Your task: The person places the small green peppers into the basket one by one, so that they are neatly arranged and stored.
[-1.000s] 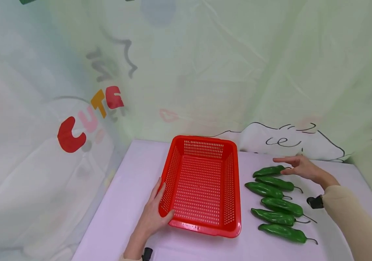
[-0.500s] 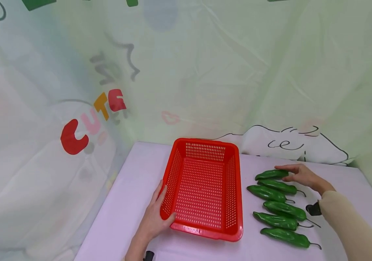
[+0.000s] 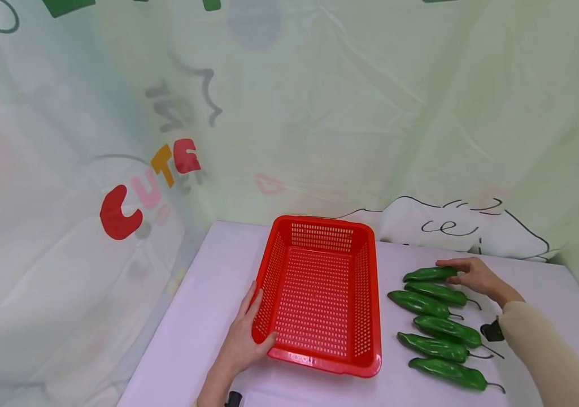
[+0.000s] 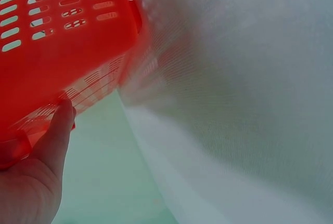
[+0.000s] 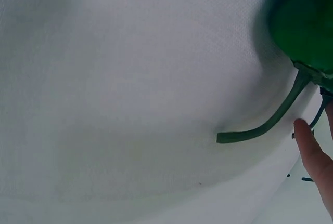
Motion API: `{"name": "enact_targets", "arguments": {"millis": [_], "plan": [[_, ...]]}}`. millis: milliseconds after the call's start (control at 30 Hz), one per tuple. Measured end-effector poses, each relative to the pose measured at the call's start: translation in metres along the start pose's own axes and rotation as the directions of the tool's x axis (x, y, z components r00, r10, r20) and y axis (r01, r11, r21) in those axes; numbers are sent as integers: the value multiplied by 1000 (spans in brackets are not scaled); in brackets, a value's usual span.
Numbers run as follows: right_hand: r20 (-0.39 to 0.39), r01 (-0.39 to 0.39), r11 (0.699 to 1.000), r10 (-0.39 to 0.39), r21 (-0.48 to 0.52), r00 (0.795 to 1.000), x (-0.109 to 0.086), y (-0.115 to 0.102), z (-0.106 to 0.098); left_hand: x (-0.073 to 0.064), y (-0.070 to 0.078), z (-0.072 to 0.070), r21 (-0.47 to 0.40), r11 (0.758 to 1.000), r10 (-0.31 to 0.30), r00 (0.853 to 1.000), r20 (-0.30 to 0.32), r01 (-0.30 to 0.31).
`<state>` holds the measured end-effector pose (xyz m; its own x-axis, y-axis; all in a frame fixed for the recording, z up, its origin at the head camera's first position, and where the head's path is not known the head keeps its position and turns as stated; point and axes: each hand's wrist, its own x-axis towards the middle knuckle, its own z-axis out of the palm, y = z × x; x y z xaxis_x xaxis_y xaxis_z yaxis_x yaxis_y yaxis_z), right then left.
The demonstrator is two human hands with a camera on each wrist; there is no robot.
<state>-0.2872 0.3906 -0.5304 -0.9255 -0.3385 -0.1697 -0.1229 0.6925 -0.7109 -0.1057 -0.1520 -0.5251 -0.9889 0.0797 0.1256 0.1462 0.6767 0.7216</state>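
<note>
A red perforated plastic basket [image 3: 325,364] stands in the middle of the table. My left hand [image 3: 242,342] holds its near left corner, fingers along the outer side wall and thumb over the rim. In the left wrist view a finger [image 4: 57,135] lies against the slotted wall. On the right, several long green chili peppers lie in a column, stems pointing right. My right hand [image 3: 478,279] pinches the farthest pepper [image 3: 423,275] near its stem end, thumb in front and index finger behind. A pepper with a curved stem [image 5: 263,128] fills the right wrist view's upper right.
The other peppers lie close together toward the front, including the nearest one [image 3: 449,372]. A white cloth covers the table [image 3: 187,345]. Printed fabric [image 3: 320,113] hangs behind and to the left, right at the table's back edge.
My right hand has come down onto the farthest pepper and closed its thumb and index finger around the stem end. My left hand stays at the basket. The head view has shifted slightly.
</note>
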Motion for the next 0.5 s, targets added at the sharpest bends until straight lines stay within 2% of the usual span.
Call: {"name": "enact_targets", "arguments": {"millis": [200, 500], "plan": [[-15, 13, 1000, -13, -28, 1000, 0, -1, 0, 0, 0, 1, 5, 1000, -7, 1000, 2, 7], [-38, -20, 1000, 20, -8, 999, -1, 3, 4, 0, 1, 0, -9, 1000, 16, 1000, -6, -16]]}}
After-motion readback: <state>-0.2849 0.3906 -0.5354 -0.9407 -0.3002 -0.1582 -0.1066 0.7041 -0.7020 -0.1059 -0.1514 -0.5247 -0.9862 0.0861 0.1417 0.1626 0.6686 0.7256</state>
